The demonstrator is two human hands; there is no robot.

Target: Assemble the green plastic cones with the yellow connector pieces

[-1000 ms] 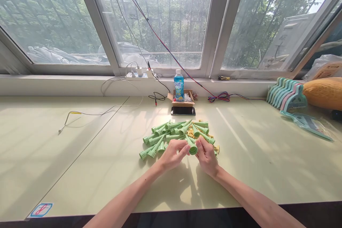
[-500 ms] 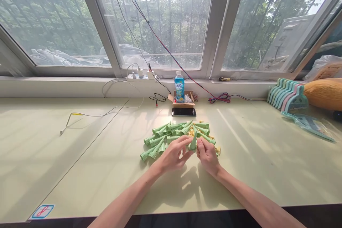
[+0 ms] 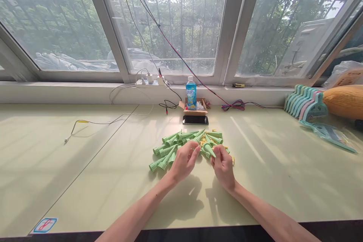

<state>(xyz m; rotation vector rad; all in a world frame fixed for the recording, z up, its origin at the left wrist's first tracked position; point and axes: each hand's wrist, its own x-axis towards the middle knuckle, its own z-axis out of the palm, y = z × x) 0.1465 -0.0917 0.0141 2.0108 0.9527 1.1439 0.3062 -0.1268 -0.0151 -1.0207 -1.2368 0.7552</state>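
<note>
My right hand (image 3: 221, 160) pinches a green plastic watering spike (image 3: 209, 150) near its pointed end, the tip slanting down toward my fingers and the wide end facing up and left. My left hand (image 3: 185, 159) is apart from that spike, thumb and fingertips drawn together; whatever sits between them is too small to make out. A pile of similar green spikes (image 3: 167, 150) with ribbed wide ends lies behind and left of my hands. Small yellow plastic parts (image 3: 203, 141) are partly hidden among the spikes, and one yellow part (image 3: 233, 161) shows beside my right hand.
Behind the pile lie a black phone (image 3: 195, 120) and a small carton (image 3: 195, 112) with a blue bottle (image 3: 191, 93). Cables (image 3: 235, 105) run along the sill. Dustpan-like pale green items (image 3: 306, 102) stand at the right, and a bent cable (image 3: 74, 125) lies left.
The spike in my right hand has turned from wide end toward me to tip toward me. My left hand has let go of it and drawn slightly away to the left.
</note>
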